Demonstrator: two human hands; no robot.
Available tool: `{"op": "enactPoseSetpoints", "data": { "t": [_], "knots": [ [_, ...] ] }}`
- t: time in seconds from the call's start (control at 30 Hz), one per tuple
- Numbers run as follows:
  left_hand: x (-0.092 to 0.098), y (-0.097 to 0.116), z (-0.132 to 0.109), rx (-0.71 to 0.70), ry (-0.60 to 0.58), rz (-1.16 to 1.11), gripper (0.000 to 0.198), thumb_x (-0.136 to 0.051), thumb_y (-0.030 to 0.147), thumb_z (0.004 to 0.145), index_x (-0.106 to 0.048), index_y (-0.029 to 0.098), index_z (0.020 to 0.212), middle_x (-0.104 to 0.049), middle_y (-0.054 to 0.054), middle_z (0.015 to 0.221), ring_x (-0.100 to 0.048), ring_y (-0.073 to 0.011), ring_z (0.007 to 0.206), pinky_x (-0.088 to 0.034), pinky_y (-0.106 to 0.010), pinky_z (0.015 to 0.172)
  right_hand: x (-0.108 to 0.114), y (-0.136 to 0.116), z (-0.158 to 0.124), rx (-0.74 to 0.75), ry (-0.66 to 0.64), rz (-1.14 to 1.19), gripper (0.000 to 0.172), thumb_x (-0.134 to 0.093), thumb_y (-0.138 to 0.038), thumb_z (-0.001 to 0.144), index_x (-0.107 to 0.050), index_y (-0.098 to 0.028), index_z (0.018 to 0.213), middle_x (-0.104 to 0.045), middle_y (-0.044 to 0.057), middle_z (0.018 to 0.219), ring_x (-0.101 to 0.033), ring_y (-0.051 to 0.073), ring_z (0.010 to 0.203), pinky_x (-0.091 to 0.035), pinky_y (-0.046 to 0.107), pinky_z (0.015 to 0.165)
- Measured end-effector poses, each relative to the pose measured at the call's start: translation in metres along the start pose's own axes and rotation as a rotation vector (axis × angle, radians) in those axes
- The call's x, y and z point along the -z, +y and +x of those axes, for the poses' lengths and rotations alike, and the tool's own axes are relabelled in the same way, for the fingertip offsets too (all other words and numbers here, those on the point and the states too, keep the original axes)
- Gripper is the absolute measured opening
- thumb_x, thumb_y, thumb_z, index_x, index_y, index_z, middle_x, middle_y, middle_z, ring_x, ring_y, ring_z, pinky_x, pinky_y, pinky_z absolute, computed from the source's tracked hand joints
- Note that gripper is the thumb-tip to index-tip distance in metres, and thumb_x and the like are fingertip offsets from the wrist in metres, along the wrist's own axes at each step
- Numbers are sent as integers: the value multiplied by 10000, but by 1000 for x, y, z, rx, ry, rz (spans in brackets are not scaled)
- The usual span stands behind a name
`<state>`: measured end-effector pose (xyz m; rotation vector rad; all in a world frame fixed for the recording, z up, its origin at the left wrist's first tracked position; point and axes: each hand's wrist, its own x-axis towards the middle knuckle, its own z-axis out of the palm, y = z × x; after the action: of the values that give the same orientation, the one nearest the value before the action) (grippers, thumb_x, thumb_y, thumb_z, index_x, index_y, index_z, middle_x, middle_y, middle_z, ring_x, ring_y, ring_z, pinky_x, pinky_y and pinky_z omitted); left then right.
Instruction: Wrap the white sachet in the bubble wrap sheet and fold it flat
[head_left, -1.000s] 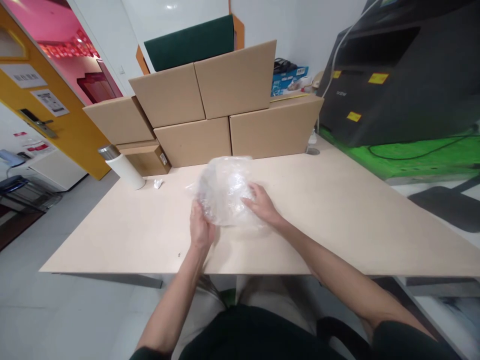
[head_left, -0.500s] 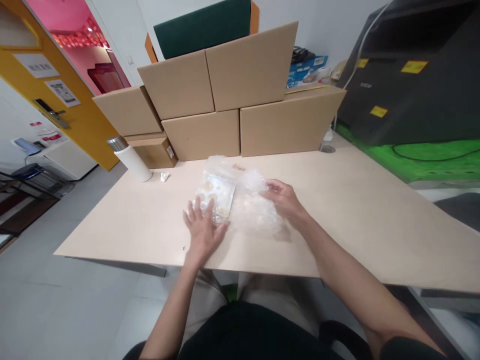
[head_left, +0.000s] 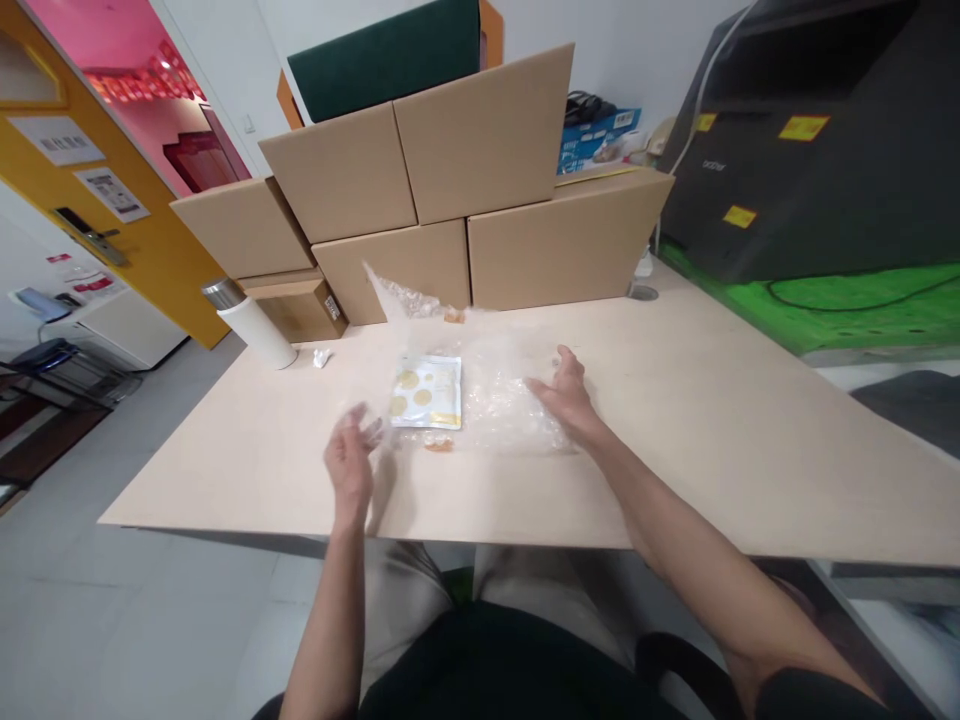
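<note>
Pale smooth table (head_left: 675, 430): carries one flat white rectangular pouch with yellow round dots (head_left: 426, 392), at middle.
Clear crinkled plastic sheet (head_left: 499, 395): one, spread flat, touching pouch.
Left hand (head_left: 351, 462): spread wide, empty, near pouch.
Right hand (head_left: 564, 398): spread wide, resting on sheet.

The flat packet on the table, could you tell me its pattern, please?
The packet is pale with round yellow spots, clearest in the head view.
</note>
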<state>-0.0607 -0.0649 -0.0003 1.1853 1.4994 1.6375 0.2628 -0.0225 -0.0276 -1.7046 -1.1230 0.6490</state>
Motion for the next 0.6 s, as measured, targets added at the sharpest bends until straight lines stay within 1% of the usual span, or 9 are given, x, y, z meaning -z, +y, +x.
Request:
{"op": "enactPoseSetpoints", "data": {
  "t": [0.03, 0.1, 0.17, 0.23, 0.3, 0.37, 0.4, 0.5, 0.6],
  "knots": [
    [10, 0, 2, 49, 64, -91, 437, -521, 531, 911, -638, 176, 1137, -662, -120, 1223, -732, -234, 889, -595, -391, 780, 0, -1, 0, -36, -15, 14, 969, -685, -423, 702, -235, -178, 1525, -302, 213, 1525, -498, 339, 1267, -380, 490, 1089],
    [33, -3, 5, 112, 170, -150, 418, -562, 479, 874, -613, 161, 1141, -650, -128, 1200, -726, -218, 836, -593, -402, 763, 1, -3, -1, -101, -65, 53, 1018, -697, -436, 693, -188, -201, 1543, -417, 210, 1454, -587, 320, 1141, -444, 480, 1011],
    [55, -7, 4, 94, 262, -15, 490, -614, 399, 822, -563, 166, 1250, -612, -147, 1250, -696, -236, 939, -569, -435, 836, 2, -4, -1, -149, -121, 90, 1013, -710, -427, 674, -222, -217, 1537, -538, 185, 1331, -621, 310, 1067, -481, 470, 945],
    [69, -11, 1, -68, 387, 279, 639, -657, 345, 774, -493, 177, 1369, -525, -170, 1363, -601, -282, 1148, -496, -484, 964, 1, -3, 0, -159, -140, 112, 961, -714, -397, 649, -320, -205, 1504, -591, 169, 1239, -612, 314, 1094, -486, 452, 923],
    [71, -10, -4, -312, 457, 587, 599, -643, 349, 794, -535, 163, 1352, -510, -175, 1362, -495, -312, 1264, -399, -520, 1057, -1, 0, 1, -132, -118, 124, 877, -710, -370, 625, -435, -180, 1437, -614, 157, 1170, -600, 313, 1119, -482, 430, 917],
    [58, -5, -6, -463, 356, 789, 409, -558, 386, 871, -668, 147, 1184, -591, -167, 1200, -510, -316, 1212, -359, -525, 1070, -2, 4, 3, -98, -90, 135, 789, -703, -367, 609, -527, -168, 1352, -638, 125, 1066, -621, 299, 1055, -487, 414, 888],
    [48, -1, -6, -463, 227, 849, 375, -497, 402, 913, -713, 157, 1096, -621, -156, 1105, -546, -305, 1136, -376, -512, 1044, -4, 6, 4, -86, -78, 142, 752, -701, -375, 603, -559, -167, 1312, -644, 103, 1008, -634, 286, 993, -492, 406, 860],
    [6, 7, 2, -310, -83, 1028, 451, -441, 473, 934, -761, 169, 1028, -646, -167, 1044, -572, -320, 1043, -390, -488, 993, -6, 14, 7, -54, -49, 163, 695, -706, -414, 593, -608, -170, 1237, -636, 46, 868, -629, 235, 810, -498, 372, 761],
    [-29, 7, 14, -119, -212, 1108, 466, -503, 515, 880, -766, 134, 931, -665, -192, 1011, -565, -358, 1047, -405, -462, 931, -7, 21, 9, -28, -33, 165, 645, -698, -427, 588, -637, -172, 1177, -634, 31, 824, -610, 210, 733, -492, 348, 696]
  ]
}}
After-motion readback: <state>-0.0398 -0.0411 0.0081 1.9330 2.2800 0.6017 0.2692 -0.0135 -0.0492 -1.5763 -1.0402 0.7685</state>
